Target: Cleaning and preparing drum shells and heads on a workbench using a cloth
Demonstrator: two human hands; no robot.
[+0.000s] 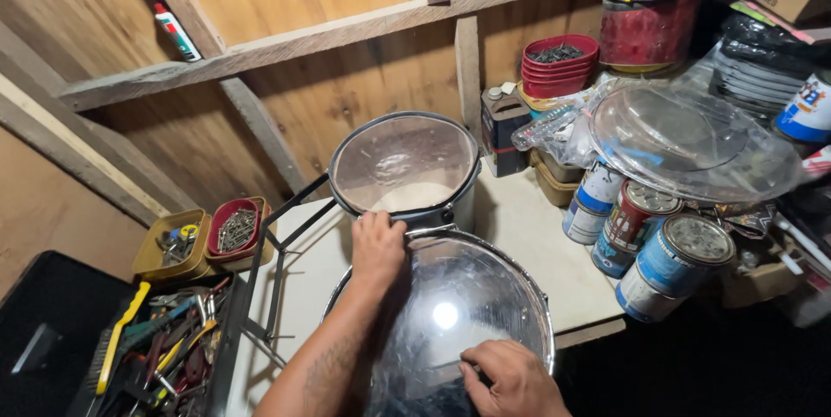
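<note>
Head view, looking down: the near bucket (450, 313) stands at the front edge of a white table (554, 252), directly below the camera. It is round, with a thin bright metal rim, and a clear, glossy cover spans its mouth; the cover throws back a spot of light and shows something dark beneath. The left hand (378, 248) lies on the far side of the rim, fingers curled down over the edge and held close together. The right hand (512, 380) rests on the near side, fingers bent and pressed flat onto the clear cover; I cannot tell whether it pinches anything.

By my reading, the step in hand is seating or smoothing the cover around the rim, both hands bracing opposite sides. Handling it further calls for even pressure from both sides, since the film looks thin and slippery and the bucket sits close to the table edge.

Touching it from behind is a second bucket (404, 166), grey metal, also under a clear cover, with a pale heap inside. To the right stand paint cans (666, 252) with dented metal lids, under a clear plastic dome (692, 135), and a stack of red bowls (558, 66). To the left sit a yellow tray (170, 244), a red tray of nails (234, 228) and a black box of hand tools (160, 348). The wall is rough plywood with bare timber framing.
</note>
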